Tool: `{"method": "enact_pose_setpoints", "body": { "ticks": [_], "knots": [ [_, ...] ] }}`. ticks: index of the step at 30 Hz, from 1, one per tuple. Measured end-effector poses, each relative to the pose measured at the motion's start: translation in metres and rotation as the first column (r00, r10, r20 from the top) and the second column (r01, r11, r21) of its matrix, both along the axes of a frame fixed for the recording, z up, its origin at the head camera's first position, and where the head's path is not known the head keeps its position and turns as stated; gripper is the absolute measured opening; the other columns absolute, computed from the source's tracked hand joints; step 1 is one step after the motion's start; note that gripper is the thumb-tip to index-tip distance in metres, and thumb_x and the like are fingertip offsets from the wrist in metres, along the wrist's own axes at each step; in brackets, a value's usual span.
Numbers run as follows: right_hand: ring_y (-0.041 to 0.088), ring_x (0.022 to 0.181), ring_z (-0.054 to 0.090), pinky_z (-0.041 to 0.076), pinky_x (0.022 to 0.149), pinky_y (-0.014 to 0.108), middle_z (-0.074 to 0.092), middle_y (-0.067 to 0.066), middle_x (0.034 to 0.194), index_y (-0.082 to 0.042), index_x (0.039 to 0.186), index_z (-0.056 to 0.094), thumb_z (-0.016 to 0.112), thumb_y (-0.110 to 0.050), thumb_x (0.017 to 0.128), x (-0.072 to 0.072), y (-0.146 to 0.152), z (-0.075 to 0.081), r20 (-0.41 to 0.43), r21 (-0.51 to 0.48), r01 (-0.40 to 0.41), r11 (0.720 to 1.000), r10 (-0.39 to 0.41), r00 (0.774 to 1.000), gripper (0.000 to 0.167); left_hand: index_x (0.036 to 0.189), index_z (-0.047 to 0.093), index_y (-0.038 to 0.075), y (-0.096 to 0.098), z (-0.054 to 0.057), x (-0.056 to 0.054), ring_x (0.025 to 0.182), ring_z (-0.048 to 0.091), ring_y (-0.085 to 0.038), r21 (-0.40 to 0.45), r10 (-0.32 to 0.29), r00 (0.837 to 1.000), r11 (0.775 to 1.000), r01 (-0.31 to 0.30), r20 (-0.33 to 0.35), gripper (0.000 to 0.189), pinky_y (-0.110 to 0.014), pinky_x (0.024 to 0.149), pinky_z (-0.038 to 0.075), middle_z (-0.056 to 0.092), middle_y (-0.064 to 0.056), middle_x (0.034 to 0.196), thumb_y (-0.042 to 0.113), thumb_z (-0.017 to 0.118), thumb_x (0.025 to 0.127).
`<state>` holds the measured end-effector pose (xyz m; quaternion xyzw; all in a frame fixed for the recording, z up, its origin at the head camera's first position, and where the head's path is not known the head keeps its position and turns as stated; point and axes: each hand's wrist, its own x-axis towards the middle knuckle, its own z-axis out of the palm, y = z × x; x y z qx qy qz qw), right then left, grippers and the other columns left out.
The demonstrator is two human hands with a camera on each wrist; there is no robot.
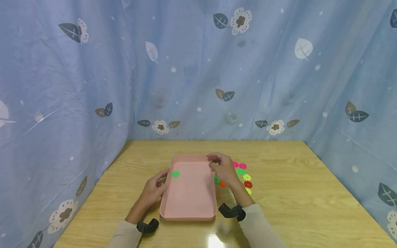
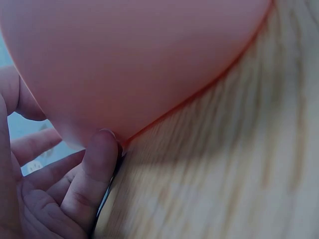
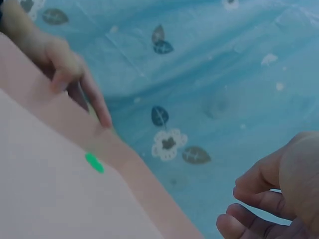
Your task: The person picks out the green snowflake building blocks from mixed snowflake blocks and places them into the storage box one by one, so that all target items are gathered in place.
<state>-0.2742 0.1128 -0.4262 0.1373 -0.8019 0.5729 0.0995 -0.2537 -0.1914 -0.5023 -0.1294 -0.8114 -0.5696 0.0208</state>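
Observation:
A shallow pink tray lies on the table in front of me. My left hand holds its left side, with the thumb against the outer wall and a finger along the rim. Inside the tray, near that side, is one green flower-shaped plastic disc, blurred in the right wrist view. My right hand hovers by the tray's far right corner, fingers loosely bent and apart, with nothing visible between them. Several colourful flower-shaped discs lie right of the tray, some hidden behind the right hand.
The wooden table extends on both sides of the tray. A blue curtain with leaf and flower prints hangs around the back and sides. Each wrist wears a black strap mount.

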Motion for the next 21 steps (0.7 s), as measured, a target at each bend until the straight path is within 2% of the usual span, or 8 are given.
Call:
{"method": "enact_pose_setpoints", "body": {
  "ticks": [6,11,14,18,21],
  "knots": [
    [0.021,0.088,0.062,0.055,0.073,0.033,0.07,0.011,0.105,-0.005,0.117,0.072,0.066,-0.002,0.093,-0.01,0.014,-0.008,0.044,0.184,0.015,0.983,-0.023,0.999,0.025,0.153,0.045,0.01,-0.001,0.002,-0.003,0.09,0.068,-0.026,0.01,-0.01,1.0,1.0,0.009,0.005,0.061,-0.031,0.059,0.057,0.05,-0.024,0.148,0.0,0.051,0.093],
    [0.019,0.08,0.059,0.053,0.067,0.032,0.067,0.006,0.091,0.001,0.116,0.072,0.071,-0.001,0.09,-0.014,0.022,-0.019,0.102,0.367,-0.054,0.929,0.018,0.995,0.026,0.151,0.049,0.012,0.002,-0.002,-0.003,0.103,0.069,-0.03,-0.005,0.039,0.999,0.999,-0.039,0.008,0.057,-0.029,0.065,0.057,0.058,-0.023,0.14,0.002,0.054,0.095],
    [0.018,0.074,0.058,0.052,0.063,0.032,0.065,0.004,0.083,0.001,0.104,0.074,0.073,0.0,0.088,-0.015,0.024,-0.023,0.083,0.434,-0.051,0.899,0.016,0.996,0.017,0.15,0.05,0.013,0.002,-0.002,-0.004,0.105,0.068,-0.029,-0.008,0.057,0.998,0.998,-0.057,0.012,0.054,-0.028,0.065,0.055,0.06,-0.022,0.138,0.004,0.057,0.097],
    [0.019,0.075,0.06,0.054,0.065,0.034,0.067,0.006,0.083,-0.001,0.091,0.073,0.074,0.004,0.083,-0.018,0.025,-0.027,0.063,0.495,-0.021,0.869,-0.012,0.998,0.01,0.15,0.051,0.014,0.003,0.0,-0.005,0.099,0.068,-0.028,-0.022,0.063,0.998,0.998,-0.063,0.011,0.055,-0.029,0.06,0.054,0.061,-0.021,0.136,0.003,0.056,0.096],
    [0.02,0.077,0.062,0.056,0.067,0.036,0.07,0.008,0.086,0.0,0.093,0.075,0.078,0.002,0.078,-0.02,0.025,-0.031,0.095,0.531,-0.038,0.846,-0.015,0.995,0.016,0.15,0.051,0.014,0.003,0.001,-0.005,0.1,0.068,-0.027,-0.027,0.068,0.998,0.997,-0.068,0.014,0.056,-0.029,0.062,0.054,0.061,-0.021,0.136,0.002,0.056,0.095]
  ]
}}
